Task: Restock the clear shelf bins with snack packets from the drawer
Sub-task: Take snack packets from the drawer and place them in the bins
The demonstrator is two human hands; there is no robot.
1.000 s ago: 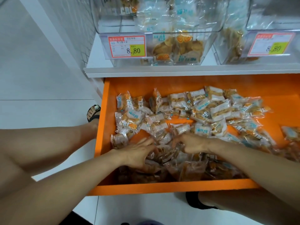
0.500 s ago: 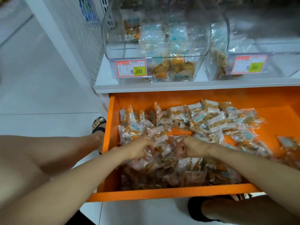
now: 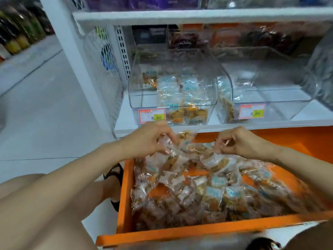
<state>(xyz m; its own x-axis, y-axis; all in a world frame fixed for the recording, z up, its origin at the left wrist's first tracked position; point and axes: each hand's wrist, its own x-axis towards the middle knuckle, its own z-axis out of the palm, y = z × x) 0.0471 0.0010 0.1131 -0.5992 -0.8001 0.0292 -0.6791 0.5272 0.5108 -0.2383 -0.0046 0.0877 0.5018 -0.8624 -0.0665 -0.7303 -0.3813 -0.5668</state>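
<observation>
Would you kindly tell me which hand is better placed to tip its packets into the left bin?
Left, probably. The left hand, gripping packets, hovers just below the left bin's front; the right hand sits nearer the right bin.

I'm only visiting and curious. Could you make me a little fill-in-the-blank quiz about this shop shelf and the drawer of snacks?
1. The open drawer is coloured ____.
2. The left hand and right hand each pinch snack packets near a price tag reading ____.
3. Of the two price-tagged bins, the fuller clear bin stands on the ____.

Missing words: orange; 8.80; left.
</observation>
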